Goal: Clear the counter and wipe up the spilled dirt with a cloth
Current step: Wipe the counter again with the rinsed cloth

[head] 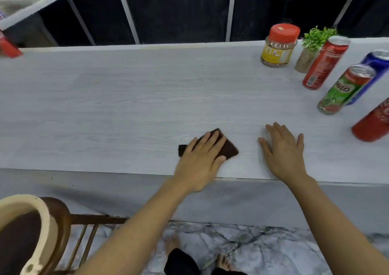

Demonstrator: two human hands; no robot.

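The person's left hand [202, 157] lies flat on a folded brown cloth [229, 148], fingers straight and pressing it onto the pale counter [126, 98] near the front edge. The right hand [284, 150] rests palm down on the bare counter just beside the cloth, fingers spread and holding nothing. At the far right stand a jar [277, 47], a small plant [313, 45] and several drink cans [345, 89], well apart from the cloth.

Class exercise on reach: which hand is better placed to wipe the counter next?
Left. The left hand presses flat on the brown cloth; the right hand rests bare on the counter.
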